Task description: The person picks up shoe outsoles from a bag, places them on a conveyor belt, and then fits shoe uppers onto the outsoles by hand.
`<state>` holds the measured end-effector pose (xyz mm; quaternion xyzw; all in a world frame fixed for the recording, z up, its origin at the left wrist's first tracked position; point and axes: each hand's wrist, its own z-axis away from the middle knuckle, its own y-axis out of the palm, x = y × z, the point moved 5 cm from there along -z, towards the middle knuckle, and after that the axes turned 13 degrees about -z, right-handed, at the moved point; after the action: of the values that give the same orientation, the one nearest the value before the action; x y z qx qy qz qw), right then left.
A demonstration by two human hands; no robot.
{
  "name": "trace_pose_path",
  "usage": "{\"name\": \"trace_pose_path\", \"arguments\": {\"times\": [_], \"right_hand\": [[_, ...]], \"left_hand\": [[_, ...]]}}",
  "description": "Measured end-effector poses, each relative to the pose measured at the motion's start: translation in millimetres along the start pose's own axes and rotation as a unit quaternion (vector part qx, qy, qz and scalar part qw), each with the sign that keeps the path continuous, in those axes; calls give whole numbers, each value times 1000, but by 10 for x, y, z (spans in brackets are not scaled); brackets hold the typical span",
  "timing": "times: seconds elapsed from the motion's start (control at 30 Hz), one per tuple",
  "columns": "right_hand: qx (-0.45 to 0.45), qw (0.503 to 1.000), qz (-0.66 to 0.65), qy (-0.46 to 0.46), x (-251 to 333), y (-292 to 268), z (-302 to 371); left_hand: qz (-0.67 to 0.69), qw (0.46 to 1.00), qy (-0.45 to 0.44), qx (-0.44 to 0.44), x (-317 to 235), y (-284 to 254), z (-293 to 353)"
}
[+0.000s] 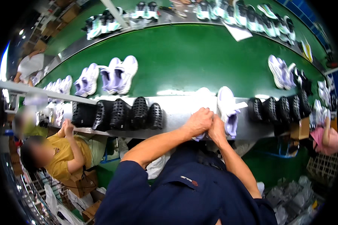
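Observation:
A white sneaker (202, 95) with a lavender lining lies on the metal bench strip (176, 112) in front of me, its toe pointing away. Over its middle, my left hand (201, 120) is closed, the fingers bent and pressed together. My right hand (216, 129) is closed too and meets the left at the sneaker's right side. What the fingertips pinch is hidden between the hands. Just right of them rests the matching sneaker (225, 101), with a white tag (241, 106) sticking out at its side. Neither hand touches that one.
Black perforated shoe forms stand in a left row (139, 110) and a right row (272, 108). Across the green belt (169, 60) sit more lavender-white sneakers (127, 75) and another pair (278, 73). A co-worker in yellow (69, 155) sits left; one in pink (325, 138) is right.

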<state>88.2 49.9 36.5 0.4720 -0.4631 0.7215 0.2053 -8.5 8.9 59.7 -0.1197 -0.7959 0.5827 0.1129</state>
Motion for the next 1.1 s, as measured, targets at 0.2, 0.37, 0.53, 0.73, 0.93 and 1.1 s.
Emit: {"name": "trace_pose_path", "arguments": {"times": [0.2, 0.37, 0.53, 0.73, 0.93, 1.1], "right_hand": [[-7, 994, -22, 107, 19, -23, 86], [-11, 992, -51, 116, -186, 85, 108], [-19, 988, -80, 130, -171, 112, 159], [77, 936, -283, 192, 84, -19, 368], [203, 968, -143, -36, 1037, -801, 382], [252, 951, -176, -24, 1050, -777, 399]], "left_hand": [[24, 973, -221, -66, 188, -290, 384], [64, 961, -266, -46, 76, -147, 598], [240, 814, -525, 64, 195, -153, 877], [578, 509, -616, 164, 127, 78, 1020], [344, 791, -467, 196, 424, -352, 1000], [316, 816, -414, 249, 511, -783, 905]]}}
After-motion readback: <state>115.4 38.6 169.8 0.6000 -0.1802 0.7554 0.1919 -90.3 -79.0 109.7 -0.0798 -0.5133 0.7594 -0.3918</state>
